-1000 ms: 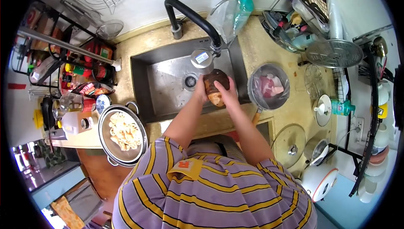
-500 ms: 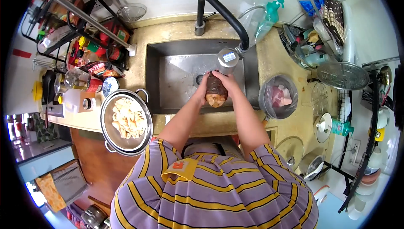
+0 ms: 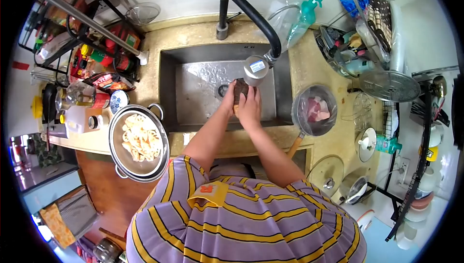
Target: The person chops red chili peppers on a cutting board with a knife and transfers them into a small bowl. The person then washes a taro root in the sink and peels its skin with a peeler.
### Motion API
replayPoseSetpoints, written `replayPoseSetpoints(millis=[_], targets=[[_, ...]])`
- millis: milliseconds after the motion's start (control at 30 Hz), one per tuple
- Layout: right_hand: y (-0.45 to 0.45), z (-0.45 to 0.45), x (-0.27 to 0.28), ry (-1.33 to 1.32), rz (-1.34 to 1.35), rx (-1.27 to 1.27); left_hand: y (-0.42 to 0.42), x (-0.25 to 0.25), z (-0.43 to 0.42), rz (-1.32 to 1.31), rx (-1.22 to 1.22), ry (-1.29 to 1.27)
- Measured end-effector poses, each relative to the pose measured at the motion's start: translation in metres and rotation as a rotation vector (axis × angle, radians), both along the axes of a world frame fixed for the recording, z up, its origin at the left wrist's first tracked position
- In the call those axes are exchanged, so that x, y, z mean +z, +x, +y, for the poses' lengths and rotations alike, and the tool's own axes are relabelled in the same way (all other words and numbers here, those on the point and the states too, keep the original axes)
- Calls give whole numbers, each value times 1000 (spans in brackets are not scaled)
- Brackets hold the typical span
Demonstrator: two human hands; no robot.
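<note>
Over the sink [image 3: 195, 101] I hold a thick, dark-skinned root vegetable [image 3: 240, 87] with a paler, orange-brown lower end. My left hand [image 3: 229, 99] wraps its left side. Across its right side and front lies my right hand [image 3: 250, 110], hiding much of it, with the fingers pressed on the skin. Just above them hangs the wide cylindrical head [image 3: 256, 68] of the black faucet [image 3: 251, 16]. Below and left of the root, the drain [image 3: 223, 91] shows in the sink floor, which has water drops on it.
Left of the sink stands a metal bowl [image 3: 114, 142] of pale sliced pieces [image 3: 141, 140]. On the right, a pan [image 3: 297, 108] holds raw meat [image 3: 319, 109]. A green pump bottle [image 3: 305, 14] stands behind the sink; a dish rack [image 3: 333, 55] and a glass lid [image 3: 326, 176] are farther right.
My right hand has shifted from the root's upper right side down over its front, covering more of it. The root's pale end is now mostly hidden. The view has moved slightly.
</note>
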State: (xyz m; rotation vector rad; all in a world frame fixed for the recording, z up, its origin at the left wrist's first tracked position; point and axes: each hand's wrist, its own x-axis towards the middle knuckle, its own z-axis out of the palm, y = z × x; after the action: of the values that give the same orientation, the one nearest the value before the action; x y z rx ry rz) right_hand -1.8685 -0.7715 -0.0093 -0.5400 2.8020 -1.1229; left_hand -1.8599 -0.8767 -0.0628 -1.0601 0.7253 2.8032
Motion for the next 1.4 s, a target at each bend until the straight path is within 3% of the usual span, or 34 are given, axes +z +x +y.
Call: replayPoseSetpoints(millis=[167, 200, 233, 300, 400, 433, 500, 600, 633, 667, 700, 800, 900, 933, 1033, 1100, 1133, 1167, 1233, 1267, 1367, 1400], targets=[[-61, -9, 12, 203, -384, 19, 4, 17, 8, -6, -90, -44], [-82, -11, -20, 169, -486, 10, 4, 17, 10, -28, -112, -74], [-93, -8, -13, 234, -595, 26, 6, -2, 12, 56, -139, -52], [-120, -4, -70, 224, -591, 222, 13, 17, 13, -44, -174, -24], [-143, 18, -155, -272, -1056, 110, 18, 22, 4, -24, -272, -9], [-134, 31, -131, -355, -1329, 46, 19, 25, 1, -24, -297, 9], [-111, 31, -59, -544, -1422, -13, 18, 46, -7, -40, -316, 82], [-80, 29, -19, -614, -1198, 135, 11, 49, -13, -60, -272, -65], [-73, 28, -19, -364, -934, 198, 9, 50, -15, -79, -280, -93], [-69, 30, -17, -356, -907, 179, 8, 49, -16, -91, -320, -96], [-64, 26, 2, -350, -878, 157, 7, 37, -12, -89, -297, -287], [-70, 16, -13, -450, -892, -26, 5, 12, 1, -121, -248, -761], [-75, 3, -14, -545, -874, -25, 7, 17, 8, -103, -89, -562], [-74, -3, -15, -514, -770, -115, 6, 13, 11, -89, -17, -600], [-90, -7, -87, -525, -820, -186, 7, 11, 8, -144, -124, -654], [-101, 4, -79, -692, -985, -176, 12, 37, 15, -174, -216, -924], [-102, 9, -71, -777, -1071, -171, 15, 23, 17, -91, -222, -892], [-101, 8, -64, -694, -1065, -178, 16, 9, 18, -9, -225, -859], [-100, 10, -55, -529, -1047, -195, 20, 14, 13, 9, -259, -768], [-99, 18, -57, -616, -1188, -198, 23, 17, 7, 27, -275, -732], [-93, 37, -2, -634, -1327, -25, 28, 25, -10, 46, -389, -690], [-98, 42, -11, -633, -1357, 153, 30, 28, -14, 70, -453, -709]])
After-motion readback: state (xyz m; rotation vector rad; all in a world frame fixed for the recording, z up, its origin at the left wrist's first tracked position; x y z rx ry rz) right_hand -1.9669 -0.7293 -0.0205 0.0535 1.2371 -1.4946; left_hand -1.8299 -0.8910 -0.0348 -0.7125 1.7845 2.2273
